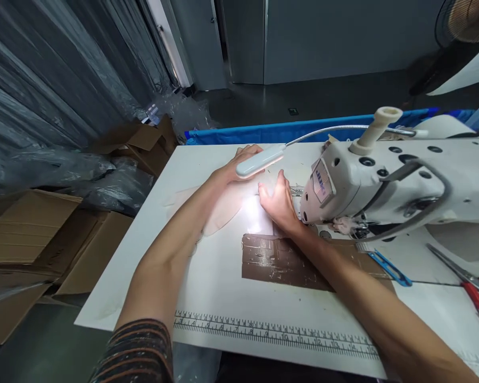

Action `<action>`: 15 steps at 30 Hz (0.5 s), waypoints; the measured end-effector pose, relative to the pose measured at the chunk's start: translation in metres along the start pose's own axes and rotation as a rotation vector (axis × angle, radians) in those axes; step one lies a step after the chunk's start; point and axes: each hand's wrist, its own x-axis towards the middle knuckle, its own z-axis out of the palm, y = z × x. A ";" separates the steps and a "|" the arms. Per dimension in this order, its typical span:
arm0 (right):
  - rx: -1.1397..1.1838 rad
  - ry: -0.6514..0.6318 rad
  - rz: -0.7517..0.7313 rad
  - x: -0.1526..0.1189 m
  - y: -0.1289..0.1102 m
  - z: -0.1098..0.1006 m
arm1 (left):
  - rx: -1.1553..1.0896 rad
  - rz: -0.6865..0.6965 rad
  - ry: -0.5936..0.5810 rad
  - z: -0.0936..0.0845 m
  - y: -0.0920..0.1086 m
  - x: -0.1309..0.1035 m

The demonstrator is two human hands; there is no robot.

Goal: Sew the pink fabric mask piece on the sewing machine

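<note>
My left hand (239, 162) lies flat on a pale, thin sheet of fabric (219, 205) spread on the white sewing table (143, 250); the gooseneck lamp head (259, 160) partly hides its fingers. My right hand (279, 202) rests flat on the same fabric, just left of the white sewing machine head (343, 186), fingers pointing away from me. The lamp lights a bright patch between the two hands. The needle area is hidden behind my right hand and the machine head.
A brown taped patch (279, 260) covers the table under my right forearm. Blue thread snips (389, 266) and red-handled scissors (469, 287) lie at the right. A printed ruler (271, 332) runs along the near edge. Cardboard boxes (35, 239) stand left of the table.
</note>
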 end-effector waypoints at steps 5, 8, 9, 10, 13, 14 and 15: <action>0.240 -0.143 -0.037 0.000 -0.006 0.004 | -0.313 -0.019 0.093 -0.042 0.024 -0.033; 0.408 -0.138 -0.087 -0.011 -0.010 0.001 | -0.424 -0.101 0.194 -0.051 0.037 -0.054; 0.431 -0.113 -0.092 -0.014 -0.010 0.000 | -0.442 -0.120 0.214 -0.051 0.040 -0.061; 0.437 -0.092 -0.093 -0.016 -0.009 -0.002 | -0.464 -0.138 0.216 -0.051 0.042 -0.066; 0.408 -0.043 -0.078 -0.019 -0.004 -0.005 | -0.551 -0.187 0.152 -0.048 0.045 -0.079; 0.404 -0.018 -0.076 -0.019 -0.003 -0.006 | -0.567 -0.195 0.126 -0.047 0.046 -0.081; 0.406 0.010 -0.077 -0.019 -0.001 -0.007 | -0.569 -0.198 0.106 -0.047 0.046 -0.083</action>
